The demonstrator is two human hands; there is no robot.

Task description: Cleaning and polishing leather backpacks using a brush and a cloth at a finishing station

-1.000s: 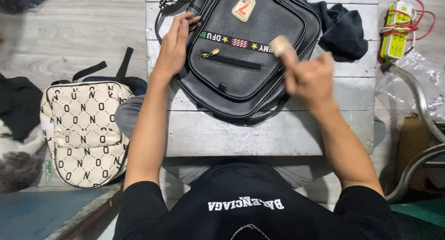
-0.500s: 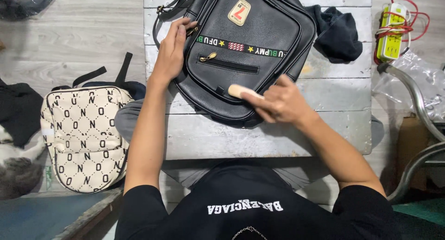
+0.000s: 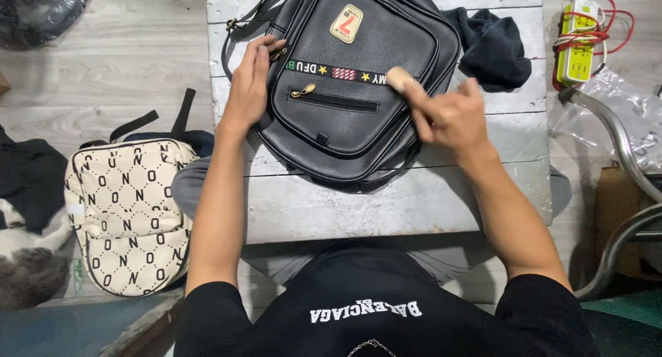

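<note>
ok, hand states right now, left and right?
Left hand: open, fingers flat on the black backpack's upper left edge.
Right hand: closed around a small tan brush-like tool, its tip on the backpack's front.

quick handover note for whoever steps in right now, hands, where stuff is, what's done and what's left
Left hand: flat on the black bag's upper left edge, pinning it to the grey table.
Right hand: grips a small tan pad set against the bag's striped band, right end.
Dark cloth lies right of the bag; a patterned cream backpack sits on the floor, left.
Done: bag laid out, front up. Which parts are already wiped cannot be told.
</note>
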